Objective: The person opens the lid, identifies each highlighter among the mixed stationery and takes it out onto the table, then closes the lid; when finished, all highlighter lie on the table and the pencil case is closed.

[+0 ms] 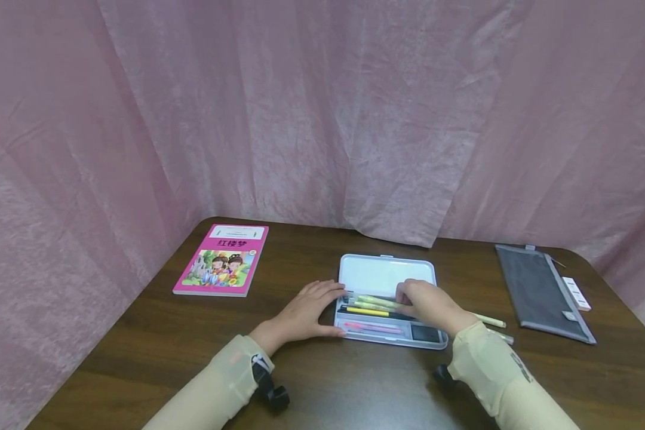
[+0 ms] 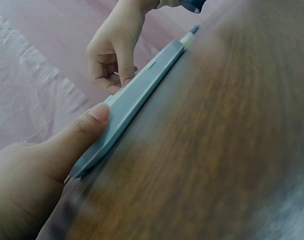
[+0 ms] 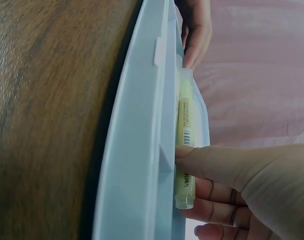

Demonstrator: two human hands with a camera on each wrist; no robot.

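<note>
Pencil case [image 1: 389, 301] lay open on the counter [image 1: 322, 382], several pens already inside. Your right hand [image 1: 427, 304] pinched a yellow highlighter [image 3: 185, 140] in the tray; your left hand [image 1: 306, 313], fingers straight, steadied the case's end, two pens [image 1: 491, 325] outside.

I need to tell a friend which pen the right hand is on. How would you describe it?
On the brown table, find the open grey pencil case between the two hands. The pen lies in its tray under the right hand, held by its fingers. It is pale yellow with a barcode label, unlike the pink pen nearer the front.
</note>
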